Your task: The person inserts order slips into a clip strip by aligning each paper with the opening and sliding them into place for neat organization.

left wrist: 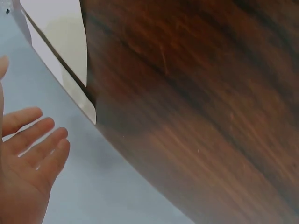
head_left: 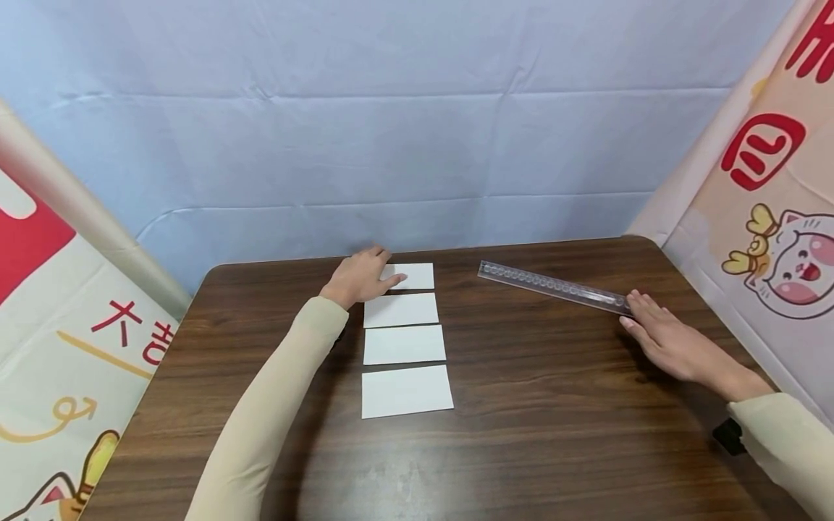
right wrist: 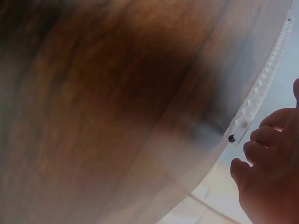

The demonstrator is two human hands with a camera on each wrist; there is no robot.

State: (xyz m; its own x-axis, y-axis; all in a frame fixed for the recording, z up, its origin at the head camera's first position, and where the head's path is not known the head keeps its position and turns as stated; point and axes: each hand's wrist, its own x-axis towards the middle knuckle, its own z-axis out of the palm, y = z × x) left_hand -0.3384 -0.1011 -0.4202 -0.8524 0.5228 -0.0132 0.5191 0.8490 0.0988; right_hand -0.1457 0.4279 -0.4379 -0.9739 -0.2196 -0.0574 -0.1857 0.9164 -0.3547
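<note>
Several white rectangular cards lie in a column on the table: a front card (head_left: 407,391), a second (head_left: 405,344), a third (head_left: 401,310) and a far card (head_left: 418,276). My left hand (head_left: 362,276) is over the left part of the far card and hides it, its thumb reaching across the card. Loosely extended fingers (left wrist: 43,142) show in the left wrist view. To the right, a clear plastic ruler-like strip (head_left: 554,284) with a row of circles lies slantwise. My right hand (head_left: 671,341) is at its near right end, fingers relaxed; contact is hard to tell.
The dark wood-grain table (head_left: 521,441) has rounded far corners. Behind it hangs a pale blue cloth (head_left: 404,145). Printed panels with red characters and cartoon cats flank it at the left (head_left: 78,347) and right (head_left: 756,217).
</note>
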